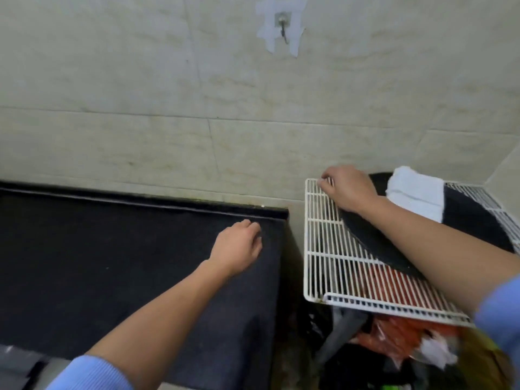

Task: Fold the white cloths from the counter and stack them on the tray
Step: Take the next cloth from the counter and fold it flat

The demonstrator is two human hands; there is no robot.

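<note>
A folded stack of white cloths lies on a round black tray at the far right. The tray sits on a white wire rack. My right hand reaches over the tray to the rack's far left corner, and its curled fingers grip the wires there. Over the right back corner of the black counter my left hand hovers with loosely curled fingers and holds nothing. I see no cloth on the visible part of the counter.
A tiled wall with a metal hook rises behind the counter. A narrow gap separates counter and rack. Under the rack lies clutter, including orange plastic bags and dark items.
</note>
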